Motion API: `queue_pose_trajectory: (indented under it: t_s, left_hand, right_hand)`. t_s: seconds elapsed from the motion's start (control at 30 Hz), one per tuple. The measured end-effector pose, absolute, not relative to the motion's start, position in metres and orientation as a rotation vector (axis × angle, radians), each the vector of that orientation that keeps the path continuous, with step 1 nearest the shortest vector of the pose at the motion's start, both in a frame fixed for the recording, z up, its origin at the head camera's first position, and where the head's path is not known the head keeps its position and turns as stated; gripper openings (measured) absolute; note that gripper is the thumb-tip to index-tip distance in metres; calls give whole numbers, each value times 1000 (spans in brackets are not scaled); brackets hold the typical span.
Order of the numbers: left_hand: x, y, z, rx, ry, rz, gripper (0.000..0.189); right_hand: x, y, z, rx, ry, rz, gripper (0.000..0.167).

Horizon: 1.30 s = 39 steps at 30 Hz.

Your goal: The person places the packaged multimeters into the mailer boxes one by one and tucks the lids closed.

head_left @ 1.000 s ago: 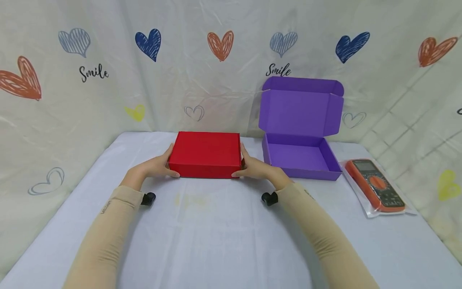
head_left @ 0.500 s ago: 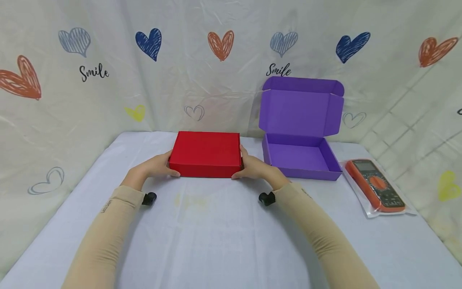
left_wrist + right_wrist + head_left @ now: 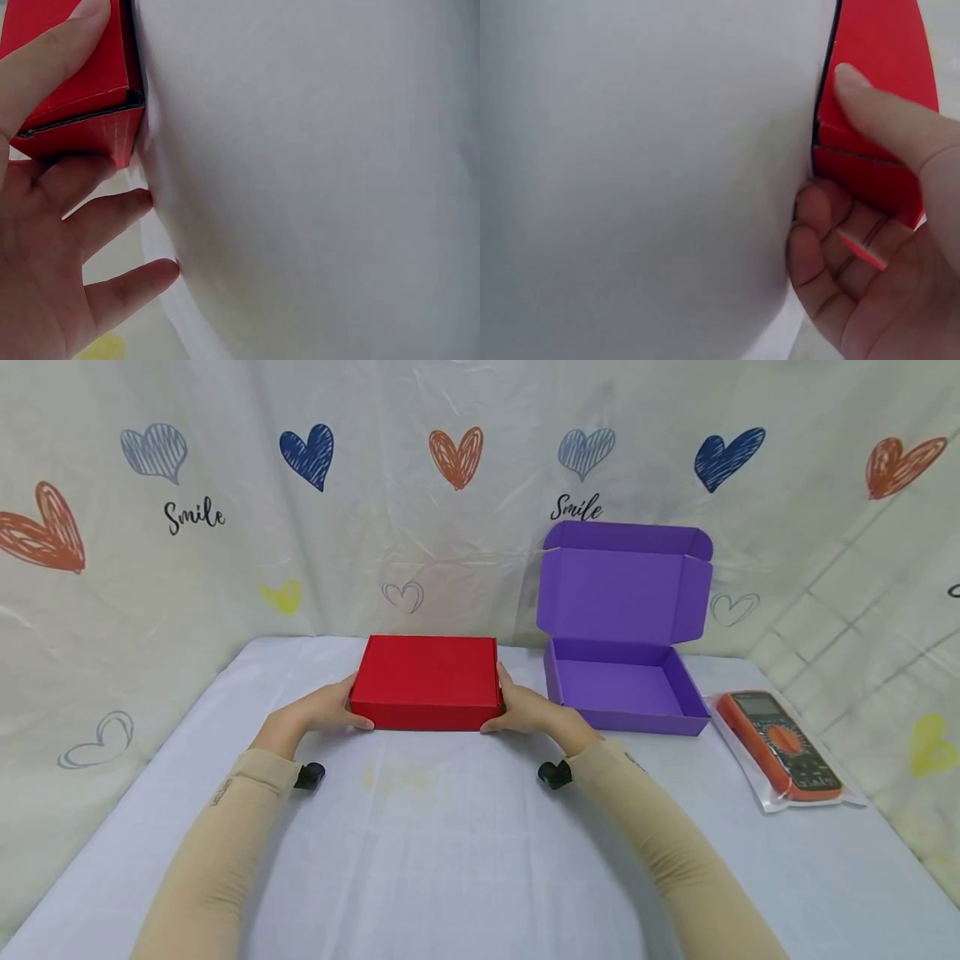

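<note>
A closed red cardboard box (image 3: 427,670) lies flat on the white-covered table, between both hands. My left hand (image 3: 322,707) grips its left front corner. In the left wrist view, the thumb (image 3: 52,56) lies on the front face and the index finger is against the side; the other fingers are spread near the cloth. My right hand (image 3: 528,707) holds the right front corner, its thumb (image 3: 881,112) on the front and its fingers (image 3: 825,247) curled low beside the end face. The box's underside is hidden.
A purple cardboard box (image 3: 630,722) stands just right of the red one, lid raised and nothing inside. An orange multimeter (image 3: 783,743) in a clear plastic bag lies further right. Behind the table hangs a white curtain (image 3: 480,552) printed with hearts.
The right wrist has shifted slightly to the left. Both hands stay at the red box, which has not visibly moved on the table.
</note>
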State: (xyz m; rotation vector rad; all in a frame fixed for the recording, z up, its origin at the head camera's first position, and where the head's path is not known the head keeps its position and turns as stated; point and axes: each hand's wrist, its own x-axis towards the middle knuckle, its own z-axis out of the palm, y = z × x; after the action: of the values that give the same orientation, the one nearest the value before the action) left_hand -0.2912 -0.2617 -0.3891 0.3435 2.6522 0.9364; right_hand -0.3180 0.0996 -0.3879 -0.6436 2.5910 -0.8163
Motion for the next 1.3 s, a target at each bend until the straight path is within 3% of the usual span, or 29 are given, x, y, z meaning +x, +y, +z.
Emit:
queue_pose_trajectory:
  t_s: [0.43,0.67,1.3]
  left_hand:
    - [-290,-262,-388,345,2676,896,120]
    - [-293,-261,-388,341,2695,834,114]
    - [-293,-263,-384,332,2753,760,108]
  right_hand:
    - [-319,103,-391,-701,2557,-829,125]
    - [-319,102,-389,-775,2595,-679,113]
    - [-322,92,-387,-803,2643,-597,106]
